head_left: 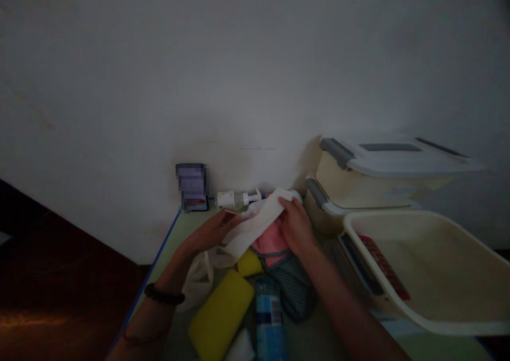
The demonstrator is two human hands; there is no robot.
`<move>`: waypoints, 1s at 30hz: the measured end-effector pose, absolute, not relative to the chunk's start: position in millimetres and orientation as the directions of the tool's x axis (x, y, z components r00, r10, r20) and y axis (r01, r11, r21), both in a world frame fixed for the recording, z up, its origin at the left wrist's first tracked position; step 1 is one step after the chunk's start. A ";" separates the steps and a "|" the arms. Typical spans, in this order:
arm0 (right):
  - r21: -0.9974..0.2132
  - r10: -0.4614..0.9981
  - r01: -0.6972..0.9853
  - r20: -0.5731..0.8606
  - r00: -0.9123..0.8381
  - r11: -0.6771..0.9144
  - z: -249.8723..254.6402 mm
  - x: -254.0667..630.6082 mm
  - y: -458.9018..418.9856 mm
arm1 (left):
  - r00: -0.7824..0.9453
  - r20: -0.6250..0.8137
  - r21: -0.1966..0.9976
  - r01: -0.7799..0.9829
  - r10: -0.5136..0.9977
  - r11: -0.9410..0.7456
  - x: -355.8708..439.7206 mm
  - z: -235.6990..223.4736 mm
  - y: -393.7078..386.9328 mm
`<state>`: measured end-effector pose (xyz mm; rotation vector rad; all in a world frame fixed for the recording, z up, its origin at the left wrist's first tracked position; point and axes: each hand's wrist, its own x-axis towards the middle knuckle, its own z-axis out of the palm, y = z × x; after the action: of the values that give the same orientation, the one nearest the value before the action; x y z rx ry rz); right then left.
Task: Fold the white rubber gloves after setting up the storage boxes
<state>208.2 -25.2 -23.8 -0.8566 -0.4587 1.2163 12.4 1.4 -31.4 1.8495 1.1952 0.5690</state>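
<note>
A thin white sheet (261,220), cloth or paper, is stretched between my two hands above the table. My right hand (297,223) pinches its upper right end, thumb on top. On the other side my left hand (219,228) has its fingers closed at the sheet's left edge, partly hidden by it. Below lie a pink and grey knitted cloth (273,244), a yellow sponge (221,316) and a smaller yellow piece (249,263). A blue bottle (270,318) lies in front of them. Off-white material (197,281) spreads beneath my left wrist.
A cream tub (430,324) stands open at the right, before two stacked lidded boxes (358,183). A clear pump bottle (239,199) lies at the back by the wall. A blurred-out upright device (193,187) stands at the table's back left corner.
</note>
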 end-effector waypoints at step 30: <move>-0.749 0.930 -0.563 0.207 0.302 0.349 69.9 243.7 -80.3 | 0.620 -0.007 1.000 0.029 0.785 -0.013 45.4 35.6 -59.8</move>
<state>243.7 -80.3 69.9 -0.6206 -0.7050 1.0781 45.4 -59.8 35.6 1.4783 0.7225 0.6902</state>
